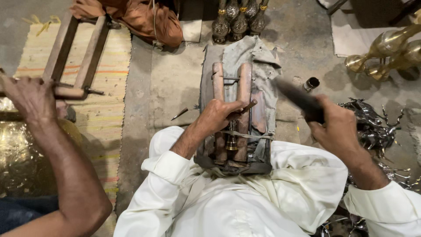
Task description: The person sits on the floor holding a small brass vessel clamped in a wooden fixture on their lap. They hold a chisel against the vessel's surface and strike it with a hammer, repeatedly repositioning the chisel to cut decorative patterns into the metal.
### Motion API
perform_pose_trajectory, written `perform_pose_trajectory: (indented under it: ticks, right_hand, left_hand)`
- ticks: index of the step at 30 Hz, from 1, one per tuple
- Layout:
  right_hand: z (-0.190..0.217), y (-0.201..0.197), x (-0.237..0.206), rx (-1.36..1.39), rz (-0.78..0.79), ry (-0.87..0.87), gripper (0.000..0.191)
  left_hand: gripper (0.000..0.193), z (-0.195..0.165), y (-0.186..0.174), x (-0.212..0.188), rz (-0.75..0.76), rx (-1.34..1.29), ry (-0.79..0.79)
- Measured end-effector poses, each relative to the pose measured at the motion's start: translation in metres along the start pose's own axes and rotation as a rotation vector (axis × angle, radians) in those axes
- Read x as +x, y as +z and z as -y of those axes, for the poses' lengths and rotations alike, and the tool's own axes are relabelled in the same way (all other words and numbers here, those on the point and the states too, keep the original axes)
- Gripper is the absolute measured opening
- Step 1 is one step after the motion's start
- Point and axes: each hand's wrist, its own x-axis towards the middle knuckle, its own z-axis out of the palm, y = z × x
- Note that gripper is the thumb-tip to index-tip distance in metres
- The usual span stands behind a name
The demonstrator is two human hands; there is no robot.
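A wooden clamp of two upright rails (pixel 244 81) rests on a grey cloth (pixel 258 55) between my knees. A small brass piece (pixel 231 142) is held between the rails at their near end. My left hand (pixel 215 116) lies across the rails, shut on a thin chisel (pixel 248 106) that points right. My right hand (pixel 335 129) is raised at the right of the clamp. It grips a dark hammer (pixel 296 96), blurred by motion, whose head is level with the chisel's end.
A co-worker's hand (pixel 28 98) at the left holds another wooden frame (pixel 74 52) over a striped mat (pixel 109 83). Dark engraved vases (pixel 239 19) stand at the top, brass vases (pixel 386 48) and silvery figures (pixel 372 125) at the right. A loose tool (pixel 180 114) lies on the floor.
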Motion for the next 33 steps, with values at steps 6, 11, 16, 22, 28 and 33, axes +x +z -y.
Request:
perform_pose_trajectory:
  ticks: [6,11,16,22,28,33]
  right_hand:
    - [-0.001,0.0,0.005,-0.066,-0.054,-0.128,0.05]
    - [0.011,0.0,0.022,-0.2,-0.098,-0.282,0.052]
    - [0.04,-0.005,0.05,-0.557,-0.007,-0.535,0.041]
    - [0.089,-0.015,0.079,-0.773,0.195,-0.503,0.048]
    - [0.129,-0.01,0.099,-0.901,0.357,-0.504,0.039]
    - [0.137,-0.011,0.099,-0.664,0.248,-0.584,0.042]
  left_hand:
    - [0.036,0.002,0.001,-0.013,-0.192,-0.219,-0.134]
    - [0.036,0.005,0.009,-0.02,-0.261,-0.27,-0.1]
    - [0.031,0.009,0.019,-0.025,-0.287,-0.289,-0.16]
    - [0.025,0.006,0.04,-0.034,-0.462,-0.351,-0.301]
    - [0.029,-0.002,0.046,-0.037,-0.58,-0.43,-0.405]
    - [0.029,-0.011,0.044,-0.041,-0.575,-0.455,-0.436]
